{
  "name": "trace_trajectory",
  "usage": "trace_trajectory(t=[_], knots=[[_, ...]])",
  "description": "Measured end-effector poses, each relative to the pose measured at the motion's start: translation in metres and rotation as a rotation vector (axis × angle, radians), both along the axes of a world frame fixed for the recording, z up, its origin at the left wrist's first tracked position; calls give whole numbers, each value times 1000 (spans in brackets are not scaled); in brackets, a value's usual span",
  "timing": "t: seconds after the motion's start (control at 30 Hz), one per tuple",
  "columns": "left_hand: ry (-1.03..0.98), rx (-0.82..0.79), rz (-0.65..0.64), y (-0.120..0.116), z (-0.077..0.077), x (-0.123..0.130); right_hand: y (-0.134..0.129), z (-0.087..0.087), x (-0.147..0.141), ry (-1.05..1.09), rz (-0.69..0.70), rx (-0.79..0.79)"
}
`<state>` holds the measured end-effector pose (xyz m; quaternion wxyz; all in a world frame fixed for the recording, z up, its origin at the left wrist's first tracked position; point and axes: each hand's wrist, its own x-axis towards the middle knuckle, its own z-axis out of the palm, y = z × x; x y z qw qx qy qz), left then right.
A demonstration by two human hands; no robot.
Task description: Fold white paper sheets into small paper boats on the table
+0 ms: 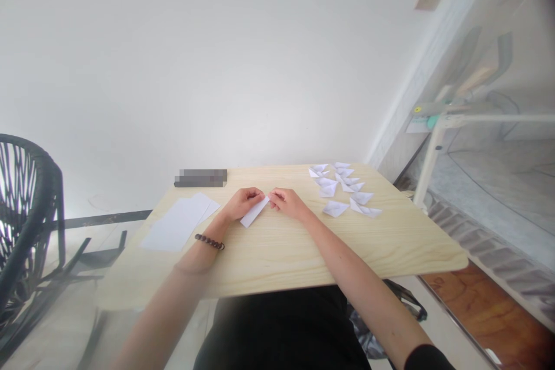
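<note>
A narrow folded strip of white paper is held over the middle of the wooden table. My left hand pinches its upper left side, thumb on the paper. At the strip's top right end, the fingertips of my right hand are closed on the corner. The strip slants from upper right to lower left. Several folded white paper boats stand to the right of my right hand. White sheets lie overlapping on the left of the table.
A dark, pixelated oblong item lies at the table's back left. A woven dark chair stands at the far left. White wall rises behind the table, and a pale metal frame stands to the right.
</note>
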<state>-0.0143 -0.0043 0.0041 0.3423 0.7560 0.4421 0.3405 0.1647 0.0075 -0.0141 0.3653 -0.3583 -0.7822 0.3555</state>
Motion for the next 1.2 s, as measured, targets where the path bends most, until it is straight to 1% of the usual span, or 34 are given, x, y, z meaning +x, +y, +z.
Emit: trace_trajectory(t=[0.13, 0.3, 0.5, 0.6, 0.67, 0.73, 0.83, 0.93, 1.07, 1.2], knots=[[-14, -14, 8, 0, 0, 1, -2, 2, 1, -9, -25, 43], [-57, -19, 49, -2, 0, 4, -4, 2, -1, 6, -42, 17], [-9, -23, 5, -3, 1, 5, -4, 1, -1, -52, -46, 78], [-15, -6, 14, -2, 1, 5, -3, 1, -2, -63, -67, 119], [-32, 13, 48, -1, 1, 5, -2, 0, -2, -46, -104, 128], [-57, 9, 87, 1, 0, 5, 0, -1, -1, -20, -171, 129], [-155, -50, 114, 4, -3, 3, 5, -5, 0, 30, -314, 130], [-258, -108, 111, 7, -6, 1, 9, -9, 2, 72, -406, 129], [-313, -110, 108, 11, -9, -1, 11, -11, 4, 100, -445, 126], [-308, -70, 137, 12, -10, -2, 10, -9, 3, 128, -398, 71]])
